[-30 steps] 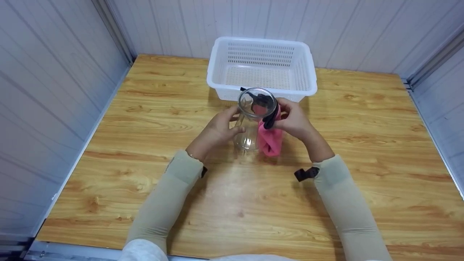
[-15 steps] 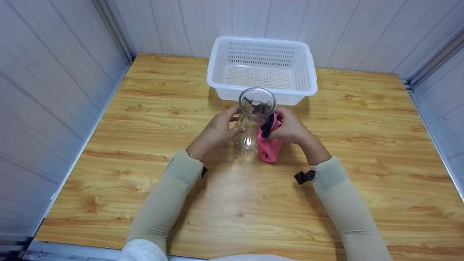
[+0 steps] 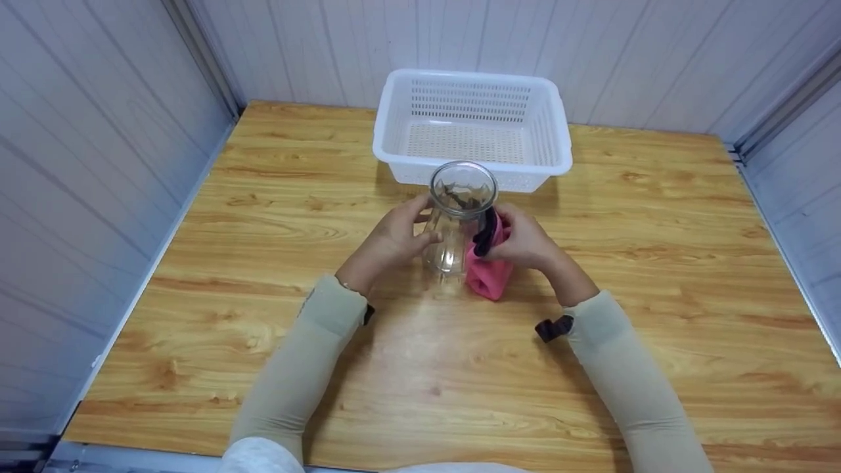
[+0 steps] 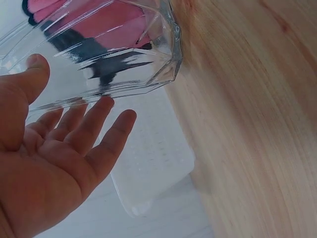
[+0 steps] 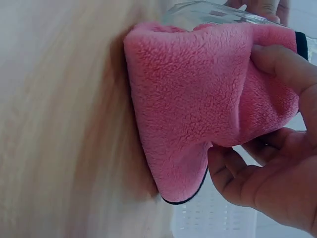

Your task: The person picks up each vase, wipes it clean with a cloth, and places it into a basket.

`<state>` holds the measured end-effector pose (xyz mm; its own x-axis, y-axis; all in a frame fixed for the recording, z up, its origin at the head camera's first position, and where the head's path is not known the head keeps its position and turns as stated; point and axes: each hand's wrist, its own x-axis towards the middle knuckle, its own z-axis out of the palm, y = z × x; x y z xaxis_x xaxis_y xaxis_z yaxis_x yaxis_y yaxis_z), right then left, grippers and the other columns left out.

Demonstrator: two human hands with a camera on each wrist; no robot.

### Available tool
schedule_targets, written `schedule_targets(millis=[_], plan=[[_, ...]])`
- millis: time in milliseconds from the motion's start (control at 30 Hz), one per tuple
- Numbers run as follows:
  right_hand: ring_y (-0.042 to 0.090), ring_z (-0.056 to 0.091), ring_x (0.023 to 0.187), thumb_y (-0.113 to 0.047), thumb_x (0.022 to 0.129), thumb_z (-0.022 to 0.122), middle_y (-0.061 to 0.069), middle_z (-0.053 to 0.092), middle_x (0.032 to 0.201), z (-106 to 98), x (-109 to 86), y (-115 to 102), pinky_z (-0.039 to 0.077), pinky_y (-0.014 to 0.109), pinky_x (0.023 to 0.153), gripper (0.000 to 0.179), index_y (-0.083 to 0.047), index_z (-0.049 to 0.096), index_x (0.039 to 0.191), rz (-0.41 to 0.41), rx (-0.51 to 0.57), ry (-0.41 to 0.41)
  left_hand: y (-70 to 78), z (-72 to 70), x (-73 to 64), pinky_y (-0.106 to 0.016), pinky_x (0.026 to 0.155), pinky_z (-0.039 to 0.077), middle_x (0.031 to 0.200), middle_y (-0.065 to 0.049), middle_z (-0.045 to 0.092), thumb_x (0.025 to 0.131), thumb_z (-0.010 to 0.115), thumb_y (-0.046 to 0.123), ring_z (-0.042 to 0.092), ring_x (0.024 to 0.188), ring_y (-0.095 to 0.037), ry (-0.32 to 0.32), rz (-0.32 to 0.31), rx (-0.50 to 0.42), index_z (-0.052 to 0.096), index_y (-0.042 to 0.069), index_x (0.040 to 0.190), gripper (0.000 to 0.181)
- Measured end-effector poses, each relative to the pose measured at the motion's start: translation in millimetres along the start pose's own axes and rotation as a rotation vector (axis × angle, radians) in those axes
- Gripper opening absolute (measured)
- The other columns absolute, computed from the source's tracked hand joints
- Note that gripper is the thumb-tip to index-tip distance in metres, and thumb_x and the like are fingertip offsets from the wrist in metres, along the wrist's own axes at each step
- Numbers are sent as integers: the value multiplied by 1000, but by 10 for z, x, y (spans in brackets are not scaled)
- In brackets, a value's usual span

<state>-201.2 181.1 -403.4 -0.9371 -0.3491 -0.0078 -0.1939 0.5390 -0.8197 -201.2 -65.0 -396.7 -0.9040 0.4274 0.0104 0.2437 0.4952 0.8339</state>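
Note:
A clear glass vase point(image 3: 449, 246) with a round rim and a faceted base stands upright mid-table. On its left side my left hand point(image 3: 393, 231) holds it, thumb in front and fingers behind. The left wrist view shows the thumb and fingertips along the glass point(image 4: 124, 74). My right hand point(image 3: 527, 242) grips a fluffy pink cloth point(image 5: 198, 94) with black edging against the vase's right side. Part of the cloth and its dark trim shows through the glass. In the right wrist view the thumb presses on the folded cloth, whose lower end hangs close over the table.
Just behind the vase a white perforated plastic basket point(image 3: 394, 169) sits on the wood-grain table point(image 3: 276, 249). Pale panelled walls point(image 3: 315, 52) enclose the back and both sides. A small black strap piece point(image 3: 553, 328) sticks out from the right wrist.
My right hand and the pink cloth have slid down the vase's right side, from near the rim toward the lower body. The left hand and the vase stay in place.

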Motion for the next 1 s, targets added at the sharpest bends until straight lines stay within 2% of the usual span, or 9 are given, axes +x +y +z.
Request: schedule_targets(millis=[133, 267, 333, 433, 533, 667, 833, 1000], plan=[[18, 52, 95, -11, 65, 86, 8, 60, 105, -54, -2, -127, 49, 32, 80, 57, -5, 61, 116, -59, 30, 50, -1, -4, -6, -44, 107, 47, 146, -5, 47, 88, 69, 12, 53, 128, -29, 0, 14, 4, 41, 23, 143, 63], [10, 50, 90, -8, 69, 83, -1, 60, 96, -136, -86, -427, 49, 29, 79, 57, 1, 59, 120, -94, 71, 85, 2, 2, 4, -44, 107, 47, 146, -5, 47, 88, 68, 11, 54, 127, -30, 3, 33, 13, 42, 22, 143, 62], [9, 51, 87, -6, 69, 82, -3, 59, 93, -149, -83, -470, 49, 27, 78, 58, 3, 58, 121, -95, 88, 89, -3, 6, 6, -43, 108, 46, 147, -5, 46, 88, 68, 10, 54, 127, -30, 5, 29, 17, 42, 21, 143, 62], [10, 51, 85, -10, 68, 84, -4, 59, 92, -128, -19, -368, 49, 27, 74, 58, -1, 60, 120, -97, 105, 90, -12, 8, 2, -43, 108, 46, 147, -6, 46, 88, 68, 10, 54, 127, -30, 7, 22, 18, 42, 21, 143, 62], [15, 52, 89, -13, 65, 87, 1, 62, 98, -98, 45, -244, 48, 28, 74, 61, -5, 60, 119, -80, 87, 71, -8, 8, -4, -43, 108, 46, 147, -5, 45, 88, 68, 10, 53, 128, -29, 9, 25, 20, 42, 20, 143, 61], [21, 56, 97, -10, 61, 87, 6, 64, 109, -63, 65, -198, 50, 30, 81, 64, -7, 61, 119, -56, 59, 19, -1, -1, -6, -43, 107, 47, 148, -3, 44, 88, 68, 10, 52, 128, -29, 10, 31, 18, 42, 24, 143, 62], [24, 61, 98, -6, 59, 86, 10, 65, 108, 5, 51, -110, 52, 35, 86, 62, -8, 61, 117, -29, -11, -26, -1, -2, -13, -44, 107, 47, 148, -3, 44, 87, 69, 11, 53, 128, -30, 10, 15, 15, 41, 22, 144, 64], [23, 58, 97, -10, 57, 89, 10, 66, 106, 57, 25, -1, 50, 36, 88, 67, -7, 60, 117, -11, -105, -26, -3, 20, -23, -44, 107, 47, 149, -3, 43, 88, 69, 11, 52, 129, -30, 10, 16, 11, 39, 23, 146, 66]])
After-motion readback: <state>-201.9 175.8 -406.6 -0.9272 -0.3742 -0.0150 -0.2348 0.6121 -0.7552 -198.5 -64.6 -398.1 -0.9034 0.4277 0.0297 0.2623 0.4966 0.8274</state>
